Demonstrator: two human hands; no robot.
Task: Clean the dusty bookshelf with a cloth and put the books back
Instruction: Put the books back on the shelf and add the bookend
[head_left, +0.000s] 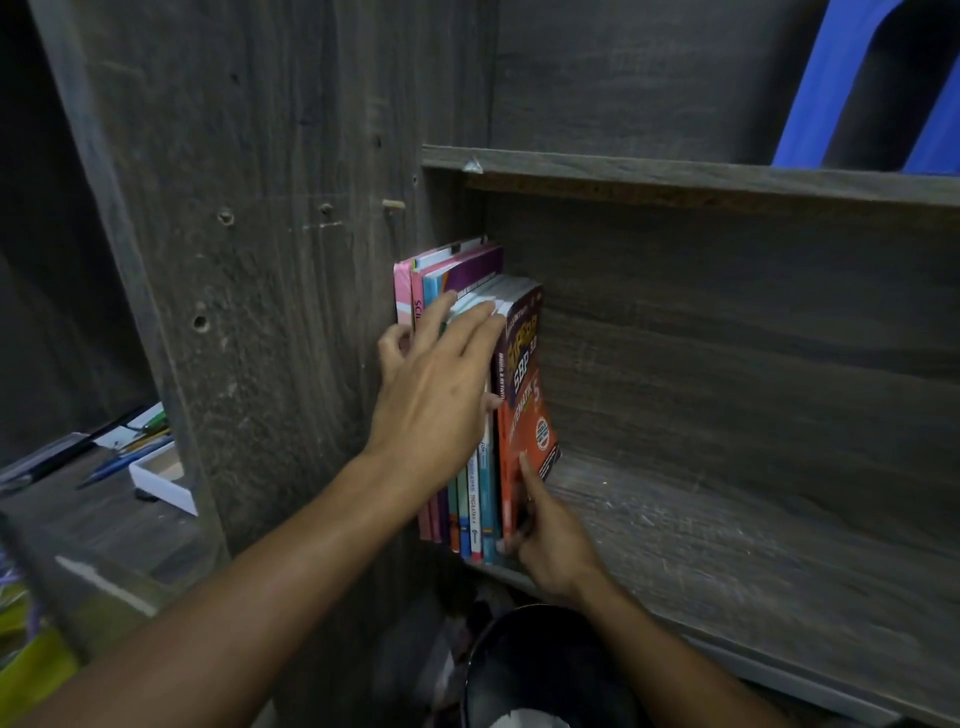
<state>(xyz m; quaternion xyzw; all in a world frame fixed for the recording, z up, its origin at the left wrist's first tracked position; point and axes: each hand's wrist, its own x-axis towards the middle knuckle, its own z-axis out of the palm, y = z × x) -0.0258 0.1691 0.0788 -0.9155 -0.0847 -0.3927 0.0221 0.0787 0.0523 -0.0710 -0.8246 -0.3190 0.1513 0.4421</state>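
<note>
Left hand (436, 384) flat, fingers spread, pressing spines. Bookshelf (727, 545): row of paperbacks (470, 509) upright against left wall. Orange maths workbook (527, 374) outermost, leaning; right hand (553, 540) pinches its lower corner. Softcovers look light, floppy, glossy (may slip), so grip low at spine

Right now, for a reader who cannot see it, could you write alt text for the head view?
A person's left hand presses with spread fingers against a row of standing books at the left end of a dark wooden shelf, while the right hand holds the lower edge of the outermost orange book.
</note>
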